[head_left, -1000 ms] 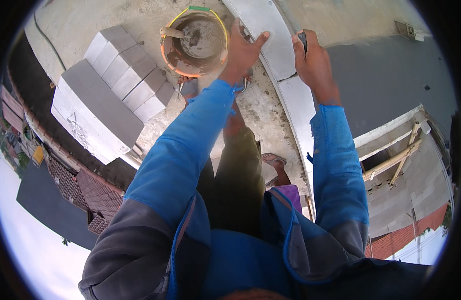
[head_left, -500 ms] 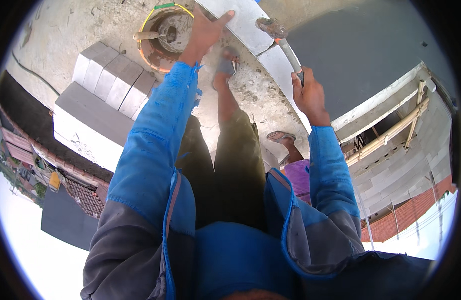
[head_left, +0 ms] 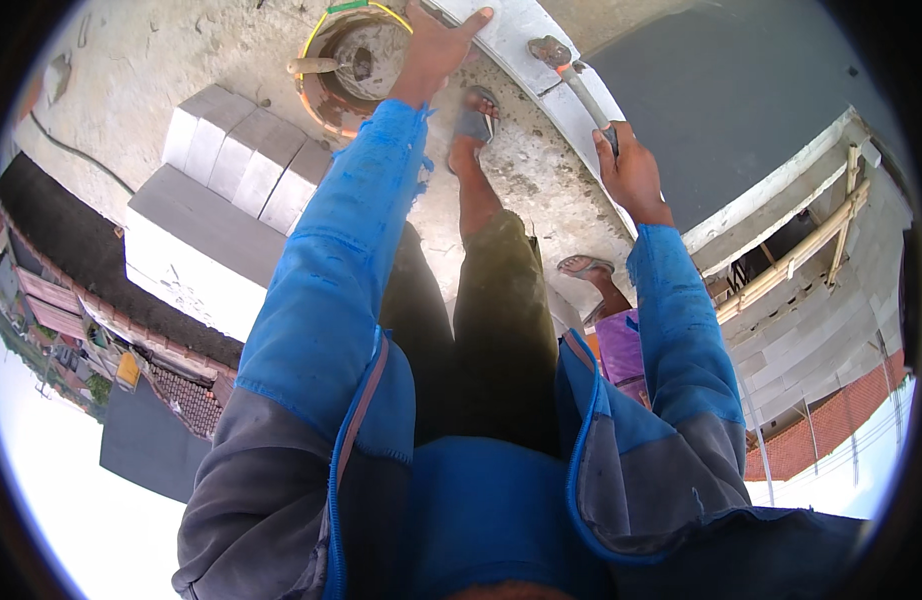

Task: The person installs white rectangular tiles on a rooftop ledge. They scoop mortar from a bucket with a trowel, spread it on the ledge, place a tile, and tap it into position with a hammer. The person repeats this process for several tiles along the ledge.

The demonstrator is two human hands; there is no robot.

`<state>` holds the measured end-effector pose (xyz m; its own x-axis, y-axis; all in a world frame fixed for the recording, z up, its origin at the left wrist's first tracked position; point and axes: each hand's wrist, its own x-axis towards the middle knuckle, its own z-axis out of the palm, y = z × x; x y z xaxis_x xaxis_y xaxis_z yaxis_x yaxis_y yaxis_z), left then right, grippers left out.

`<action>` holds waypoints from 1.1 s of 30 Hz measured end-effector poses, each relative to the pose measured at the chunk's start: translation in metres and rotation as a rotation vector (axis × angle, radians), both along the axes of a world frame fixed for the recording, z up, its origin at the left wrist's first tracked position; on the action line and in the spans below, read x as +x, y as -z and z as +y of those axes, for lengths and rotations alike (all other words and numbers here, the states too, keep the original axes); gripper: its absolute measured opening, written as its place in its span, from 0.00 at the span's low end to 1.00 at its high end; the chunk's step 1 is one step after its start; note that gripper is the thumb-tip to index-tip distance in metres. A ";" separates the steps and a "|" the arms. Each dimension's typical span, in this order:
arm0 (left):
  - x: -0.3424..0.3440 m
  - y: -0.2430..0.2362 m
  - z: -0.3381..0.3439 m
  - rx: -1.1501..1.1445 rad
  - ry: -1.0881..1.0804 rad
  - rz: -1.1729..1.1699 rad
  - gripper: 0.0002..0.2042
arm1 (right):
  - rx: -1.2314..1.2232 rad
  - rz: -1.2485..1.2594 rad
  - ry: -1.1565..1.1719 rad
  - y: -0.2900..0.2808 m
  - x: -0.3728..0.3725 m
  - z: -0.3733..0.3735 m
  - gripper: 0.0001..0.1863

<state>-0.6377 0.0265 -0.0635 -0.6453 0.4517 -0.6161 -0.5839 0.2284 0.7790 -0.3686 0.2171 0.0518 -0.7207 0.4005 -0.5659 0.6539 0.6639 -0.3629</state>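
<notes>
My right hand is closed around the dark grip of a hammer. Its worn, mortar-stained head is over a row of pale grey lightweight blocks, near a joint between two of them. I cannot tell whether the head touches the block. At the near edge of the same row lies my left hand, its thumb stretched out over the block's top. Its other fingers reach toward the upper picture edge and are partly hidden. Just left of that hand stands a bucket with wet grey mortar; a wooden-handled trowel lies across it.
Several loose blocks are stacked at the left, beside a longer block. A dark grey surface lies beyond the row. Another person's sandalled foot and purple clothing show near my right forearm. Bamboo poles stand at the right.
The whole view has shifted, so the scene sits farther right and slightly higher. Against the block joint, the hammer head has moved a little left. My left hand keeps its place on the block.
</notes>
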 end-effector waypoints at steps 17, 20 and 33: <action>-0.046 -0.001 -0.019 -0.057 0.085 -0.083 0.71 | -0.048 -0.064 0.140 -0.012 -0.008 -0.023 0.22; -0.038 0.004 -0.019 -0.067 0.083 -0.118 0.72 | -0.085 -0.018 0.202 -0.028 0.004 -0.022 0.22; -0.020 -0.014 -0.002 -0.005 -0.112 -0.287 0.66 | -0.127 0.063 0.201 -0.034 -0.034 -0.022 0.23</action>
<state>-0.6577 0.0248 -0.0493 -0.4900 0.3840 -0.7826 -0.8017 0.1541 0.5776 -0.4025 0.1948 0.0861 -0.6691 0.4674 -0.5778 0.7417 0.4693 -0.4793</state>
